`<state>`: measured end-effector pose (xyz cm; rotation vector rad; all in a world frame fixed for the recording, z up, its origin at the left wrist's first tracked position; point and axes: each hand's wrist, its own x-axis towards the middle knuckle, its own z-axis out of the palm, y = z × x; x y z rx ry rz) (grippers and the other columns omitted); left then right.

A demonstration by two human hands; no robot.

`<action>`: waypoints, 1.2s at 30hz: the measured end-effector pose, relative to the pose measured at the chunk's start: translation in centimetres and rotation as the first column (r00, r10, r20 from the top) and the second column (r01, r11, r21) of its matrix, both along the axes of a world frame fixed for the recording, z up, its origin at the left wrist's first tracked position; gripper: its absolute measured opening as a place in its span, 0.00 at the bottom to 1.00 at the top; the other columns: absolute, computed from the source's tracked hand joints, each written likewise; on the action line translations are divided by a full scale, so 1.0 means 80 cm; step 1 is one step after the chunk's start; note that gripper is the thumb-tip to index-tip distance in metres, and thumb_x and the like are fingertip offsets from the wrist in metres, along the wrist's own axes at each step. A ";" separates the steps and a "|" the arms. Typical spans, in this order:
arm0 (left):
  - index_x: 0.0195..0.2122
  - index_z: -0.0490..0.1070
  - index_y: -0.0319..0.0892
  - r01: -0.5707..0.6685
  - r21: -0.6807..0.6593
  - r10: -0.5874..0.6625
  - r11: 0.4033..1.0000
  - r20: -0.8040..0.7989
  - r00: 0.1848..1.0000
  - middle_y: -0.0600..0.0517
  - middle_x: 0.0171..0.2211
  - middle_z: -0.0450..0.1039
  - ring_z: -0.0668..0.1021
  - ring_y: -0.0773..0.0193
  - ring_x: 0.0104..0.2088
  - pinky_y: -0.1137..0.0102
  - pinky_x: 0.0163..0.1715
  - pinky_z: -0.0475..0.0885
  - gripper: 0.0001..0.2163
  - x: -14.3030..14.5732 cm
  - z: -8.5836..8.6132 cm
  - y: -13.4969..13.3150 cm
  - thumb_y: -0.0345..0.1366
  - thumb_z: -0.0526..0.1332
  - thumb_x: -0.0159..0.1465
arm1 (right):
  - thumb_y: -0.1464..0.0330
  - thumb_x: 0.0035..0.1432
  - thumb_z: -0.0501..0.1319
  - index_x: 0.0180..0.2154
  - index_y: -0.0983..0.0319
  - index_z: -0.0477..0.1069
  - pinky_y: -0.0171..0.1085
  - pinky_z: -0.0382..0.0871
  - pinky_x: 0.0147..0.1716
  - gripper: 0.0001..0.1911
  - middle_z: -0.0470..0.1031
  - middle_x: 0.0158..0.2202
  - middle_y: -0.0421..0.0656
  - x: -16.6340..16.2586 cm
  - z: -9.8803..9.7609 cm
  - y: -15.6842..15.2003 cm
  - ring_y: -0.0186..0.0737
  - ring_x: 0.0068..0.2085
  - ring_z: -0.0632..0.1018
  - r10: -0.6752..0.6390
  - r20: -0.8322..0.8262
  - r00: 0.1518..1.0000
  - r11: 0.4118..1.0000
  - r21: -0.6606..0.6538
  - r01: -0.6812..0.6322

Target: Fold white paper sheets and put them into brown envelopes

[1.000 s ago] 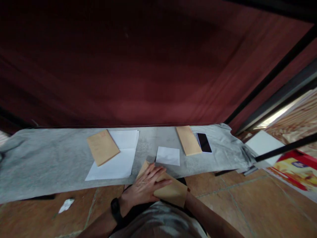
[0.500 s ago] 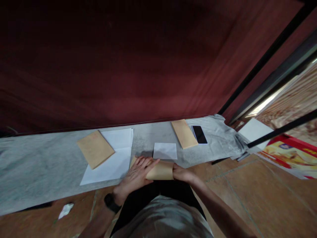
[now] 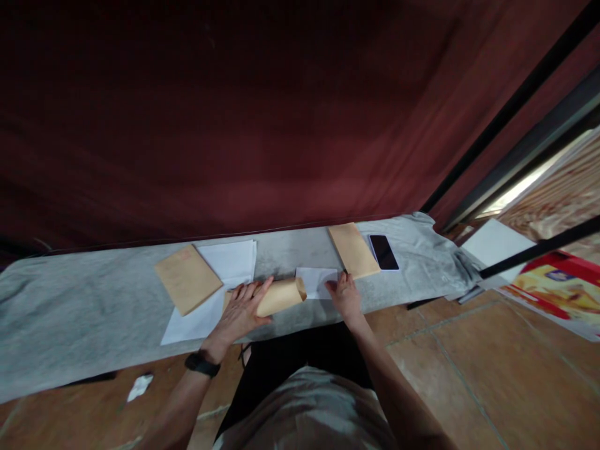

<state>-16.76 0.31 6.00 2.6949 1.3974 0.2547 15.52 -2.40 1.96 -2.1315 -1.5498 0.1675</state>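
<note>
My left hand [image 3: 241, 312], with a black watch on its wrist, grips a brown paper envelope [image 3: 281, 296] near the front edge of the bench. The envelope's right end bulges a little open. At the right edge of a small folded white paper [image 3: 313, 280] is my right hand [image 3: 345, 295], its thumb on the paper and its fingers closed at the edge. The paper lies just right of the envelope's open end. Another brown envelope [image 3: 354, 251] lies just beyond my right fingers.
A grey cloth [image 3: 107, 312] covers the long bench. On the left, brown envelopes [image 3: 188, 281] rest on white sheets [image 3: 232, 259]. A phone [image 3: 384, 252] lies to the right. Behind hangs a dark red curtain [image 3: 262, 156]; a red printed box [image 3: 562, 287] stands far right.
My right hand has left the envelope's end and moved forward to the folded white paper. My left hand has shifted left and forward with the envelope, which now tilts.
</note>
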 end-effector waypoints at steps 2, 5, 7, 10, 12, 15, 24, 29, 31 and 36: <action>0.74 0.41 0.50 -0.034 -0.041 0.035 0.999 0.015 0.999 0.44 0.60 0.66 0.69 0.46 0.61 0.51 0.63 0.58 0.47 0.001 -0.009 -0.002 0.48 0.67 0.59 | 0.61 0.61 0.64 0.52 0.65 0.66 0.44 0.70 0.47 0.22 0.74 0.48 0.58 -0.008 -0.004 0.003 0.53 0.48 0.77 -0.021 0.036 0.999 1.000 -0.001 0.021; 0.74 0.40 0.50 -0.070 -0.067 0.073 0.995 0.036 0.997 0.44 0.60 0.65 0.67 0.45 0.62 0.50 0.63 0.59 0.49 0.003 -0.014 -0.005 0.47 0.69 0.57 | 0.63 0.59 0.65 0.48 0.63 0.66 0.42 0.69 0.46 0.18 0.76 0.45 0.55 -0.007 -0.004 0.010 0.52 0.47 0.77 -0.053 -0.032 0.998 0.997 -0.059 0.051; 0.74 0.40 0.49 -0.066 -0.056 0.069 0.996 0.044 0.997 0.43 0.60 0.64 0.66 0.44 0.62 0.50 0.63 0.59 0.50 0.003 -0.015 -0.006 0.47 0.70 0.56 | 0.64 0.58 0.64 0.44 0.61 0.67 0.40 0.69 0.44 0.14 0.77 0.42 0.51 0.000 -0.003 0.015 0.50 0.45 0.78 -0.067 -0.149 0.987 0.995 -0.088 0.054; 0.73 0.41 0.48 -0.051 -0.027 0.053 0.998 0.054 0.997 0.42 0.62 0.63 0.65 0.43 0.63 0.49 0.64 0.58 0.51 0.001 -0.020 -0.007 0.48 0.71 0.55 | 0.64 0.56 0.63 0.36 0.59 0.69 0.39 0.68 0.40 0.07 0.76 0.35 0.46 0.010 -0.002 0.016 0.46 0.39 0.77 -0.033 -0.375 0.926 0.999 -0.021 0.027; 0.73 0.42 0.48 -0.046 -0.016 0.046 0.999 0.060 0.997 0.41 0.63 0.62 0.65 0.42 0.64 0.48 0.65 0.57 0.51 -0.001 -0.025 -0.007 0.49 0.70 0.55 | 0.61 0.57 0.60 0.34 0.59 0.69 0.38 0.68 0.38 0.08 0.75 0.32 0.43 0.016 -0.002 0.010 0.43 0.36 0.75 0.009 -0.480 0.877 0.998 0.061 0.024; 0.73 0.42 0.48 -0.055 -0.010 0.056 0.998 0.063 0.996 0.41 0.64 0.61 0.65 0.41 0.64 0.47 0.65 0.55 0.51 -0.003 -0.032 -0.007 0.51 0.70 0.55 | 0.56 0.61 0.54 0.38 0.60 0.70 0.37 0.68 0.35 0.15 0.74 0.31 0.42 0.028 0.000 -0.006 0.41 0.34 0.73 0.051 -0.555 0.830 0.989 0.145 0.036; 0.73 0.40 0.49 -0.061 -0.002 0.061 0.998 0.056 0.997 0.41 0.64 0.61 0.64 0.42 0.65 0.45 0.66 0.53 0.51 -0.001 -0.034 -0.008 0.51 0.70 0.55 | 0.52 0.59 0.59 0.38 0.62 0.74 0.40 0.69 0.40 0.19 0.78 0.35 0.44 0.059 0.011 -0.031 0.43 0.37 0.75 0.165 -0.716 0.678 0.960 0.275 0.057; 0.73 0.40 0.47 -0.064 -0.008 0.065 0.998 0.046 0.997 0.40 0.65 0.60 0.63 0.41 0.66 0.44 0.67 0.50 0.53 -0.002 -0.036 -0.009 0.50 0.71 0.54 | 0.52 0.60 0.59 0.39 0.62 0.76 0.40 0.69 0.40 0.20 0.78 0.34 0.44 0.046 0.017 -0.032 0.44 0.37 0.75 0.185 -0.694 0.696 0.961 0.276 0.019; 0.73 0.40 0.46 -0.063 -0.006 0.063 0.998 0.045 0.997 0.39 0.65 0.59 0.63 0.41 0.66 0.44 0.67 0.51 0.52 -0.002 -0.035 -0.010 0.49 0.71 0.54 | 0.52 0.60 0.59 0.39 0.62 0.76 0.40 0.70 0.40 0.20 0.78 0.35 0.45 0.041 0.020 -0.030 0.44 0.38 0.75 0.185 -0.699 0.691 0.955 0.292 0.040; 0.73 0.40 0.45 -0.052 0.033 0.051 0.998 0.022 0.998 0.38 0.65 0.60 0.64 0.41 0.65 0.44 0.66 0.51 0.52 0.000 -0.032 -0.012 0.50 0.70 0.55 | 0.52 0.60 0.58 0.37 0.62 0.75 0.39 0.69 0.40 0.20 0.77 0.34 0.44 0.040 0.030 -0.015 0.42 0.37 0.74 0.166 -0.712 0.683 0.928 0.347 0.136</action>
